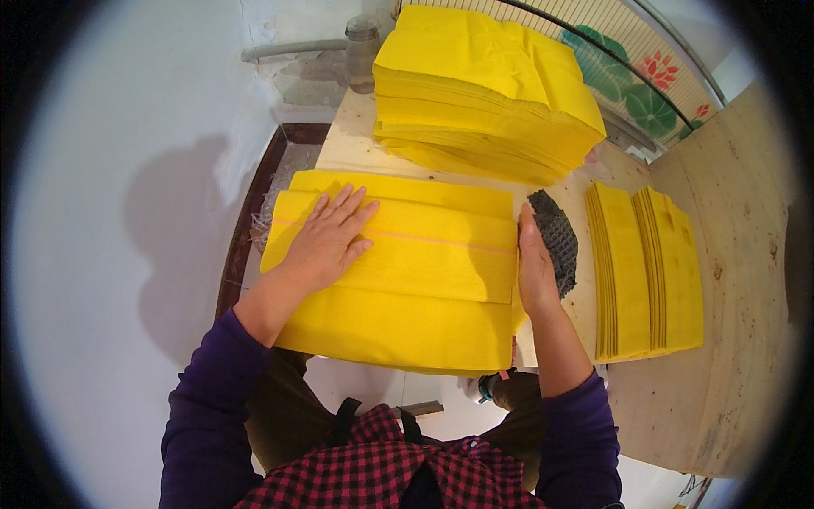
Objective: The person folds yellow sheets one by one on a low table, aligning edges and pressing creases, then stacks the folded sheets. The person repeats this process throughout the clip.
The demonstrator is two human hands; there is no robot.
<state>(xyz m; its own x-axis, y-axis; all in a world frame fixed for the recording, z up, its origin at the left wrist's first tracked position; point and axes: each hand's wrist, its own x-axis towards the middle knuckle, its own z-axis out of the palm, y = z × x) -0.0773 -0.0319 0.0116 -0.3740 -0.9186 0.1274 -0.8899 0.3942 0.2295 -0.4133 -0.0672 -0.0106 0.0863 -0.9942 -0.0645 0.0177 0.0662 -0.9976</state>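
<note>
In front of me lies a folded yellow cloth (pixel 407 331), felt-like in look, with layered folds and a thin pinkish line running across it. My left hand (pixel 326 242) rests palm down on its upper left part, fingers spread. Along the right edge of the cloth my right hand (pixel 534 263) stands on its side, its fingers straight and held together. Neither hand grips anything. Just right of my right hand is a dark grey, waffle-textured cloth (pixel 557 242), partly covered by that hand.
A tall pile of yellow cloth (pixel 483 110) stands at the back of the wooden table (pixel 341 136). Two bundles of folded yellow cloth (pixel 619 280) lie at the right by a wooden board (pixel 738 322). A lidded clear jar (pixel 362 59) stands at the back left, near the white wall (pixel 102 254).
</note>
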